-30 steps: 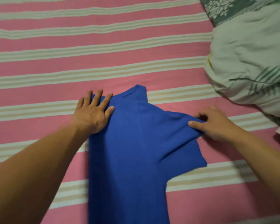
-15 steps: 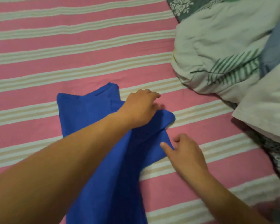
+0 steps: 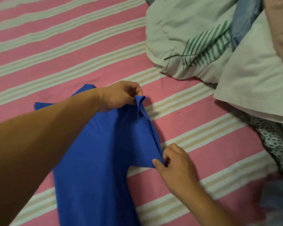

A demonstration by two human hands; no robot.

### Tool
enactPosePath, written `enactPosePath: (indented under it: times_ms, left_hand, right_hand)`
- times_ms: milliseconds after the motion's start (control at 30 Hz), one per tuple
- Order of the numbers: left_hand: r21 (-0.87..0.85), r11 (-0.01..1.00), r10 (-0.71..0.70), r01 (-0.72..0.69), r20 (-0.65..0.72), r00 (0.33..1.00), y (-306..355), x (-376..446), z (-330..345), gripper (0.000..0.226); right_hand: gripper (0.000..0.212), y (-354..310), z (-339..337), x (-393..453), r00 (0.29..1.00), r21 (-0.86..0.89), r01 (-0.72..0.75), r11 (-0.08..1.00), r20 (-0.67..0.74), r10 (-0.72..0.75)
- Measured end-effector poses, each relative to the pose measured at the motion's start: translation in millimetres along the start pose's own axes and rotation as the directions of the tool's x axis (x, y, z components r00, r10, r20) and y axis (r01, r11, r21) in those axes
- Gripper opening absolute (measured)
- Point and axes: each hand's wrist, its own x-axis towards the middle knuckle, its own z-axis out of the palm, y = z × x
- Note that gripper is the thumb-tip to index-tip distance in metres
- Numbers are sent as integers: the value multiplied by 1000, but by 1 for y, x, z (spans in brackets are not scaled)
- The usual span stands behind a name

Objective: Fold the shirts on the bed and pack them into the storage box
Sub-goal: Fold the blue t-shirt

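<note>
Blue shirt (image 3: 95, 160) lies lengthwise on the pink striped bed sheet (image 3: 55, 54), plain, partly folded, right sleeve bunched and lifted. Left hand (image 3: 121, 95) reaches across, fingers curled, pinching the sleeve's upper corner into a raised fold. Right hand (image 3: 175, 162) pinches the sleeve's lower corner between thumb and curled fingers. Shirt's left edge straight, flat on the sheet. Bare sheet left and beyond the shirt; rumpled pale bedding (image 3: 194, 38) piled well apart at upper right.
</note>
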Motion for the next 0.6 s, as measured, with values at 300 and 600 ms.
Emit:
enactPosePath:
  times_ms: [300,600]
  left_hand:
    - [89,989,141,-120,-292,946,-5,-141,-64,38]
    - [-659,739,-570,138,-503,650,-141,-215,-31,40]
  right_hand:
    - [27,-89,-9,-14,807,84,576,813,102,-582]
    - [32,-109,60,-28,598,-230,791,567,484,-638]
